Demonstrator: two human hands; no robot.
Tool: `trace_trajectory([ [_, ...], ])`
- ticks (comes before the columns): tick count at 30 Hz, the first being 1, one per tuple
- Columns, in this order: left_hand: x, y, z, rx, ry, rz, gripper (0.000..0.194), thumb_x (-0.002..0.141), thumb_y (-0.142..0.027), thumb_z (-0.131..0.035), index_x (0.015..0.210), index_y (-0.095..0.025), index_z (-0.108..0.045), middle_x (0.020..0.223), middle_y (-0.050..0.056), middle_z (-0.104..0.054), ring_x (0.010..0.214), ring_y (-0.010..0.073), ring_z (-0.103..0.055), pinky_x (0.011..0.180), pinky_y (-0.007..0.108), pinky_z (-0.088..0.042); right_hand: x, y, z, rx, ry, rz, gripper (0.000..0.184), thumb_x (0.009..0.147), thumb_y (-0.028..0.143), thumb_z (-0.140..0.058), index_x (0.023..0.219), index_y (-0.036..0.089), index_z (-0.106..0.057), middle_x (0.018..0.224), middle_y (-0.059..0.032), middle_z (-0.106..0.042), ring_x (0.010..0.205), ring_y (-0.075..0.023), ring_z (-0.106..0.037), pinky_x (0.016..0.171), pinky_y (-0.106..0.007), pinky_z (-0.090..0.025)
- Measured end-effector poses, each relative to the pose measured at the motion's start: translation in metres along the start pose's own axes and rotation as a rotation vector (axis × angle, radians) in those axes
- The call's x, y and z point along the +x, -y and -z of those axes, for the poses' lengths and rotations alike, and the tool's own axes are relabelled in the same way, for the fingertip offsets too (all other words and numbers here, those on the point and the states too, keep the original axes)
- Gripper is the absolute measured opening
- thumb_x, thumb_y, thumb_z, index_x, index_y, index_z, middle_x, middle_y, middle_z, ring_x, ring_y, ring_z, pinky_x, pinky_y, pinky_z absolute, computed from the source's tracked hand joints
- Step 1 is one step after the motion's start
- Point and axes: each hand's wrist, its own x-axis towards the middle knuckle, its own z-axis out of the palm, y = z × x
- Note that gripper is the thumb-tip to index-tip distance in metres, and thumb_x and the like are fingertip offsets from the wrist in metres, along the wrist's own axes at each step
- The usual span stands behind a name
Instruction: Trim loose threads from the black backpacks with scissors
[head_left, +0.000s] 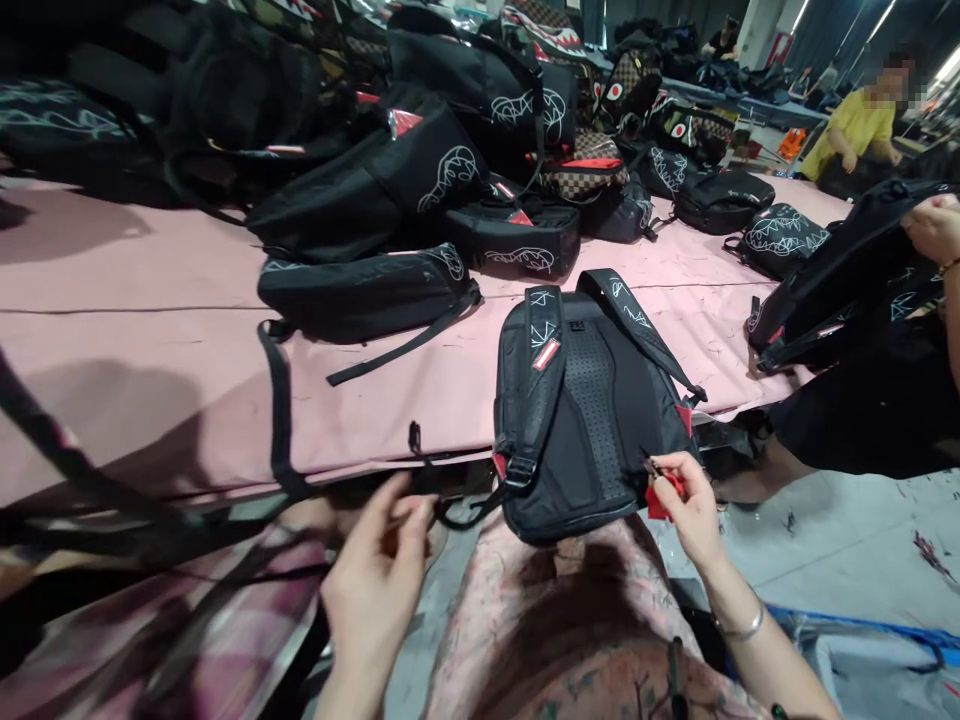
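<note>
A black backpack (589,400) lies back-side up at the near edge of the pink table (150,330), its lower end resting on my lap. My right hand (690,505) is closed on small red-handled snips (664,492) at the bag's lower right corner, beside a red triangular tab. My left hand (379,575) hovers below the table edge with fingers curled and thumb meeting them in a pinch near a loose black strap end (457,510); what it pinches, if anything, is too small to see.
Many black backpacks (390,190) with white shark-mouth prints are piled across the far table. At the right a person's hand (934,228) holds another black bag (840,275). A person in a yellow shirt (855,125) sits far back. Long black straps (277,400) hang over the table edge.
</note>
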Motion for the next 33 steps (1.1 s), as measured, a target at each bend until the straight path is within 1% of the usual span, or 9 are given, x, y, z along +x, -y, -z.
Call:
trace_trajectory([
  [3, -0.016, 0.007, -0.017, 0.022, 0.169, -0.034, 0.041, 0.076, -0.055, -0.047, 0.093, -0.020, -0.062, 0.078, 0.003, -0.066, 0.059, 0.0144, -0.057, 0.059, 0.025, -0.047, -0.020, -0.019, 0.017, 0.061, -0.019, -0.094, 0.018, 0.080, 0.036, -0.057, 0.092, 0.022, -0.056, 0.076, 0.0001, -0.057, 0.062, -0.0120, -0.051, 0.058, -0.024, -0.041],
  [6, -0.022, 0.002, -0.034, 0.140, 0.291, -0.151, 0.038, 0.077, -0.054, -0.046, 0.086, -0.021, -0.062, 0.080, 0.003, -0.066, 0.070, 0.0172, -0.060, 0.069, 0.027, -0.048, -0.040, -0.035, 0.018, 0.017, -0.035, -0.108, 0.021, 0.077, 0.032, -0.059, 0.095, 0.022, -0.056, 0.080, -0.0006, -0.058, 0.068, -0.0134, -0.053, 0.063, -0.025, -0.043],
  [13, 0.020, -0.019, -0.065, 0.375, -0.018, -0.347, 0.074, 0.065, -0.053, -0.059, 0.122, -0.009, -0.043, 0.113, 0.019, -0.055, 0.106, 0.0330, -0.052, 0.084, 0.040, -0.043, -0.048, -0.051, -0.012, -0.124, 0.021, -0.086, 0.027, 0.070, 0.024, -0.062, 0.096, 0.022, -0.066, 0.081, -0.0020, -0.066, 0.070, -0.0168, -0.057, 0.071, -0.033, -0.047],
  [17, 0.046, -0.009, -0.075, -0.030, -0.147, -0.054, 0.031, 0.060, -0.037, -0.065, 0.082, -0.016, -0.062, 0.079, 0.006, -0.065, 0.087, 0.0273, -0.060, 0.080, 0.036, -0.044, -0.046, -0.058, -0.025, -0.171, -0.003, -0.005, 0.024, 0.069, 0.019, -0.060, 0.091, 0.023, -0.069, 0.093, -0.0037, -0.068, 0.086, -0.0202, -0.061, 0.083, -0.036, -0.046],
  [20, 0.052, 0.002, -0.076, -0.275, -0.242, 0.112, 0.026, 0.059, -0.036, -0.066, 0.071, -0.015, -0.058, 0.069, 0.002, -0.061, 0.072, 0.0216, -0.060, 0.069, 0.034, -0.048, -0.048, -0.064, -0.020, -0.203, -0.049, 0.032, 0.025, 0.071, 0.018, -0.057, 0.092, 0.023, -0.068, 0.092, -0.0035, -0.068, 0.084, -0.0194, -0.061, 0.080, -0.035, -0.047],
  [25, 0.065, 0.007, -0.068, -0.619, -0.256, 0.267, 0.028, 0.054, -0.022, -0.067, 0.076, -0.015, -0.051, 0.071, -0.003, -0.058, 0.066, 0.0134, -0.056, 0.066, 0.031, -0.052, -0.030, -0.072, 0.025, -0.169, -0.437, 0.068, 0.018, 0.075, 0.029, -0.057, 0.088, 0.019, -0.065, 0.086, -0.0051, -0.066, 0.077, -0.0170, -0.058, 0.073, -0.031, -0.046],
  [27, 0.077, 0.005, -0.062, -0.666, -0.294, 0.322, 0.027, 0.052, -0.015, -0.066, 0.072, -0.015, -0.048, 0.071, -0.004, -0.055, 0.066, 0.0119, -0.054, 0.068, 0.032, -0.052, -0.016, -0.074, 0.044, -0.130, -0.504, 0.023, 0.024, 0.075, 0.034, -0.058, 0.092, 0.017, -0.064, 0.085, -0.0055, -0.066, 0.077, -0.0171, -0.058, 0.074, -0.031, -0.046],
  [31, 0.090, 0.001, -0.046, -0.611, -0.356, 0.402, 0.025, 0.054, -0.015, -0.067, 0.071, -0.014, -0.048, 0.072, -0.002, -0.053, 0.071, 0.0157, -0.053, 0.076, 0.043, -0.049, 0.001, -0.080, 0.047, -0.105, -0.309, -0.061, 0.032, 0.077, 0.040, -0.055, 0.098, 0.018, -0.066, 0.095, -0.0067, -0.068, 0.089, -0.0202, -0.060, 0.084, -0.036, -0.044],
  [33, 0.077, 0.002, -0.041, -0.397, -0.380, 0.264, 0.032, 0.058, -0.022, -0.067, 0.085, -0.012, -0.052, 0.084, 0.004, -0.055, 0.087, 0.0244, -0.052, 0.086, 0.054, -0.041, 0.000, -0.083, 0.032, -0.138, -0.248, -0.032, 0.033, 0.079, 0.040, -0.054, 0.102, 0.019, -0.065, 0.106, -0.0063, -0.066, 0.098, -0.0211, -0.058, 0.089, -0.037, -0.042],
])
